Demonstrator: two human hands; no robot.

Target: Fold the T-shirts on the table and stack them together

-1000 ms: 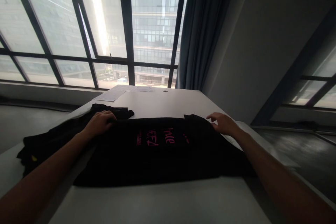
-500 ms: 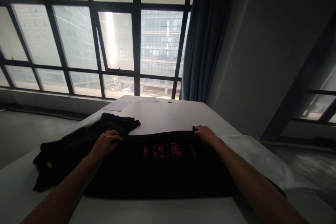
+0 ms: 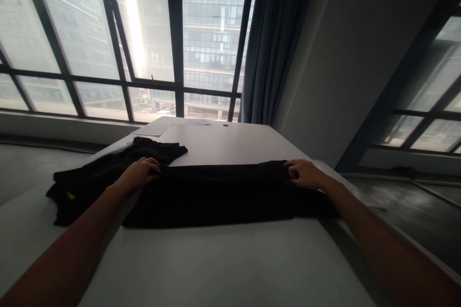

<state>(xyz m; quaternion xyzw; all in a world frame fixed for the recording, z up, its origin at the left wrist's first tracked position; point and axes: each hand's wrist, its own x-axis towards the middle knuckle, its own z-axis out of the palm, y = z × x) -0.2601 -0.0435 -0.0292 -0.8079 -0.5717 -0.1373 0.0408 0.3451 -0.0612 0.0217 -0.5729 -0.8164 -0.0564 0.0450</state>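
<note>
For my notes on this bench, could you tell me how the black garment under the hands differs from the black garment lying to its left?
The folded garment lies as a flat, even band with straight edges; the loose garment is rumpled and irregular. The left hand and right hand grip the folded garment's far corners; neither grips the loose one. A small yellow tag shows on the loose garment, none on the folded one. Both are black cloth on the white table.
</note>
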